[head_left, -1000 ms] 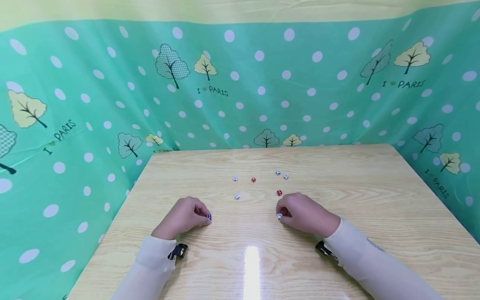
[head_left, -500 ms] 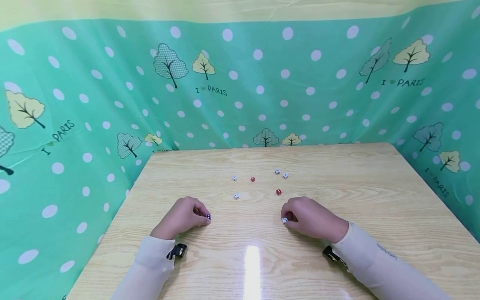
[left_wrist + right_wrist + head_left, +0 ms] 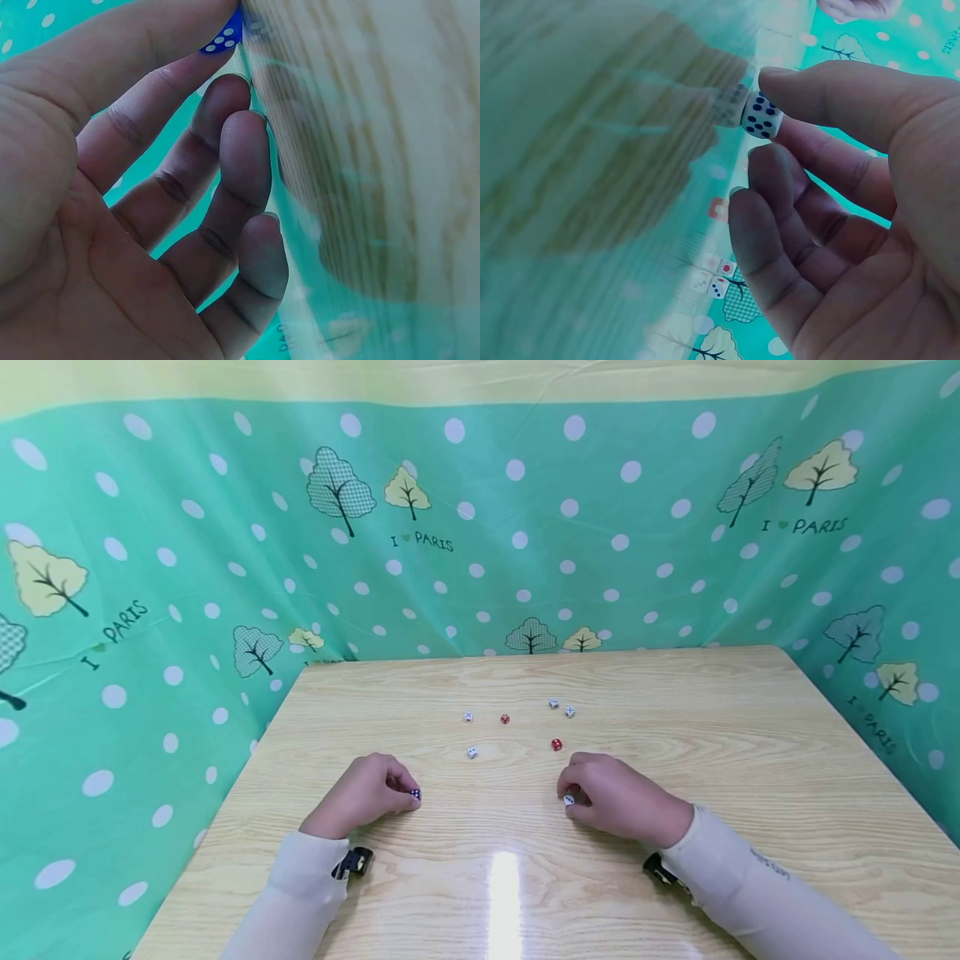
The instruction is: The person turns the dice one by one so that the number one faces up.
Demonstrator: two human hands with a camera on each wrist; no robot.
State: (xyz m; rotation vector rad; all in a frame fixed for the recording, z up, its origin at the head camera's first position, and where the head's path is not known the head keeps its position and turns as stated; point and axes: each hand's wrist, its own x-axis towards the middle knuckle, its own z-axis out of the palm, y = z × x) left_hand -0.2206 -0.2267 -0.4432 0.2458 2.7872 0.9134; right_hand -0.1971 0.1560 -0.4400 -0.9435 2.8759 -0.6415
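Note:
My left hand (image 3: 367, 795) pinches a blue die (image 3: 416, 795) with white dots between thumb and index finger, close over the tabletop on the left. In the left wrist view the blue die (image 3: 223, 36) shows only partly beneath the thumb tip, and the other fingers are loosely bent. On the right, my right hand (image 3: 618, 793) pinches a white die (image 3: 568, 801) between thumb and index finger. Dark dots mark that white die (image 3: 762, 116) in the right wrist view, where it sits right at the table surface. Just beyond the right hand lies a red die (image 3: 557, 744).
Farther back on the wooden table (image 3: 412, 693) lie another red die (image 3: 505, 719) and several white dice, among them one at the left (image 3: 468, 717), a nearer one (image 3: 472, 752) and a pair at the right (image 3: 570, 712). A green dotted curtain (image 3: 480, 527) stands behind.
My right hand has shifted slightly right and nearer the body with the white die, which now shows a different side. The left hand and the loose dice have stayed in place.

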